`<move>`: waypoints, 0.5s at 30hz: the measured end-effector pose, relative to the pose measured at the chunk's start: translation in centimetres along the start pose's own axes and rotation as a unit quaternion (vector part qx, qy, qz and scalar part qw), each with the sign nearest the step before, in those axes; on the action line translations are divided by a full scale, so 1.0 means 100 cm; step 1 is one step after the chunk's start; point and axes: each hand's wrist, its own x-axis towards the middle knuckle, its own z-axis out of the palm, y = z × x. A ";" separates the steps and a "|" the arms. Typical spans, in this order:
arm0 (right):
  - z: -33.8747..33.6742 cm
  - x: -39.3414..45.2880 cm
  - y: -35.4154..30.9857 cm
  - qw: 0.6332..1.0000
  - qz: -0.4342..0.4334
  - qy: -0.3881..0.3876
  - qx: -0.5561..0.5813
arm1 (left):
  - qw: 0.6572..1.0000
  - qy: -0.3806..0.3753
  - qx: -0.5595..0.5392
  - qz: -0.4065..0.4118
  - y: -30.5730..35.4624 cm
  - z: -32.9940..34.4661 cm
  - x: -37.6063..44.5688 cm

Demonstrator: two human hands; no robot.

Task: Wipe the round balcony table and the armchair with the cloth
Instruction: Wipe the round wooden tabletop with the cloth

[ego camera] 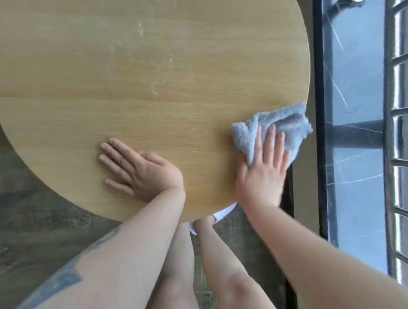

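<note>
Wiping is underway: a crumpled grey-blue terry cloth (273, 130) is pressed flat-fingered by the right hand (263, 172) at four o'clock on the round pale wooden table (136, 71); the left hand (138, 173) is rested flat and released; white smears (154, 92) remain centrally; no armchair is seen.

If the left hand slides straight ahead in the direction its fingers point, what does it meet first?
Probably nothing: the left hand lies flat on the round light wooden table, fingers pointing up-left over bare wood towards the table's left rim.

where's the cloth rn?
Head view: the blue-grey cloth lies on the round table at its right edge, near the balcony railing, pressed flat under the right hand. The left hand rests on bare wood.
</note>
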 end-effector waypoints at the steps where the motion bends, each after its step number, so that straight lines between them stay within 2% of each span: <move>1: 0.005 -0.013 -0.023 1.000 0.016 -0.008 0.014 | 1.000 -0.006 0.002 0.001 -0.002 0.000 -0.001; 2: 0.012 -0.031 -0.036 0.998 -0.058 -0.026 0.016 | 1.000 -0.010 0.003 0.003 -0.003 -0.001 -0.002; 3: 0.017 -0.047 -0.037 0.982 -0.183 -0.053 -0.002 | 1.000 -0.011 0.003 0.006 -0.005 -0.003 -0.001; 4: 0.016 -0.050 -0.026 0.948 -0.305 -0.084 -0.025 | 1.000 -0.018 0.002 0.010 -0.006 -0.005 0.001; 5: 0.012 -0.038 -0.008 0.920 -0.379 -0.096 -0.036 | 0.999 -0.035 0.003 0.019 -0.008 -0.008 0.002; 6: 0.006 -0.023 0.004 0.920 -0.379 -0.088 -0.045 | 0.998 -0.057 0.003 0.038 -0.011 -0.010 0.002; 7: 0.001 -0.008 0.006 0.949 -0.306 -0.065 -0.034 | 0.995 -0.079 0.005 0.068 -0.015 -0.012 0.000; 8: -0.002 0.009 -0.002 0.985 -0.167 -0.031 0.001 | 0.989 -0.098 0.009 0.108 -0.018 -0.014 -0.006; 9: -0.005 0.020 -0.022 0.999 -0.025 -0.012 0.039 | 0.982 -0.110 0.018 0.150 -0.020 -0.016 -0.016; 10: -0.005 0.020 -0.045 0.998 0.035 -0.022 0.039 | 0.975 -0.122 0.026 0.185 -0.021 -0.017 -0.030; 11: -0.003 0.013 -0.063 0.999 0.001 -0.037 0.036 | 0.968 -0.138 0.033 0.209 -0.024 -0.018 -0.042; 12: 0.004 0.004 -0.070 0.991 -0.122 -0.050 0.017 | 0.963 -0.148 0.037 0.223 -0.025 -0.020 -0.051; 13: 0.005 -0.003 -0.065 0.961 -0.266 -0.075 -0.009 | 0.961 -0.154 0.037 0.226 -0.026 -0.021 -0.053; 14: -0.002 0.002 -0.050 0.924 -0.367 -0.100 -0.038 | 0.960 -0.164 0.031 0.226 -0.029 -0.022 -0.049; 15: -0.009 0.015 -0.034 0.908 -0.400 -0.107 -0.056 | 0.955 -0.176 0.033 0.237 -0.033 -0.024 -0.042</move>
